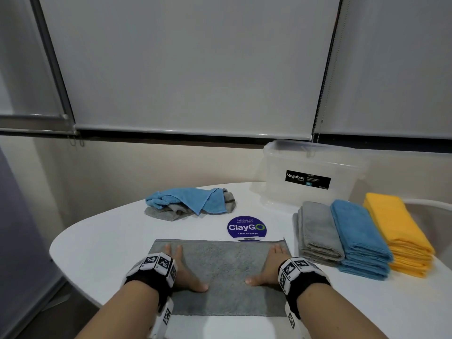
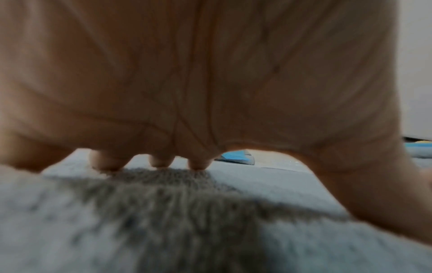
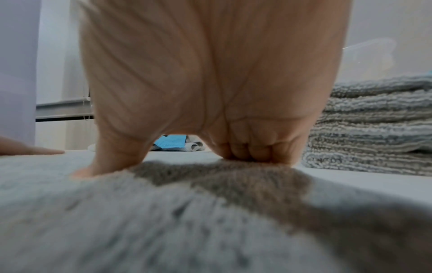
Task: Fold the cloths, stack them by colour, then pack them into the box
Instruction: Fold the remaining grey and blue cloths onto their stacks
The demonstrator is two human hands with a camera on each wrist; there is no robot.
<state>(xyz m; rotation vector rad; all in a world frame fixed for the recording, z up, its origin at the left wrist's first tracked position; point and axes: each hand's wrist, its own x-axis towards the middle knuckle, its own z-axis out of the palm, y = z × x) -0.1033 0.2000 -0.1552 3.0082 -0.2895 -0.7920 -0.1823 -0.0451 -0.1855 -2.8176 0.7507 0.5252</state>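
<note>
A grey cloth [image 1: 220, 272] lies flat on the white table [image 1: 102, 238] in front of me. My left hand [image 1: 182, 270] presses its left part with straight fingers, thumb pointing inward. My right hand [image 1: 267, 267] presses the right part the same way. In the left wrist view the fingertips [image 2: 158, 163] touch the grey cloth [image 2: 163, 212]. In the right wrist view the right hand's fingertips [image 3: 247, 155] rest on the grey cloth [image 3: 187, 212]. At the right lie three folded stacks: grey [image 1: 318, 231], blue [image 1: 359, 236], yellow [image 1: 396, 228]. A clear plastic box [image 1: 310, 174] stands behind them.
A loose heap of blue and grey cloths [image 1: 190, 203] lies at the back middle of the table. A round purple sticker [image 1: 246, 228] is just beyond the flat cloth. Window blinds [image 1: 190, 64] hang behind the table. The table's left edge curves close by.
</note>
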